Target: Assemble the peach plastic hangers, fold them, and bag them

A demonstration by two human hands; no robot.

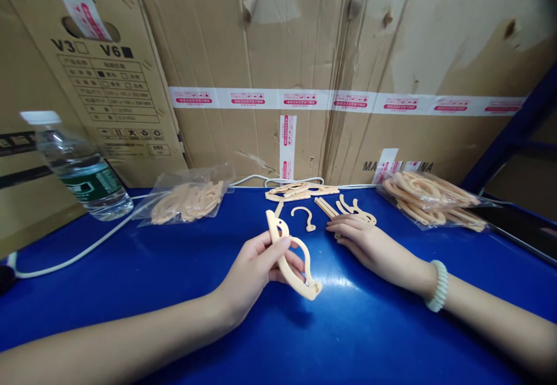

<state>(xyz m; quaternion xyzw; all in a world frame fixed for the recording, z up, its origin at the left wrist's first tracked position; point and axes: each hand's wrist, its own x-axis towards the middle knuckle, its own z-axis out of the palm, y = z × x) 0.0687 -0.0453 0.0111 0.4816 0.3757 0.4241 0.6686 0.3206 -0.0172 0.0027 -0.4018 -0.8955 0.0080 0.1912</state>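
Observation:
My left hand is closed on a cream plastic folding-hanger arm, a long curved bar with a thinner curved loop, held tilted above the blue table. My right hand rests low among loose hanger parts, its fingers bent together and the tips partly hidden. Just beyond its fingers lie straight cream strips. Small curved pieces lie beside them. Between the two hands, a single hanger hook sits flat on the table. Behind the hook is a pile of hanger parts.
Clear bags of cream parts lie at the left and right. A water bottle stands at far left beside a white cable. Large cardboard walls the table's back. A dark flat object lies far right.

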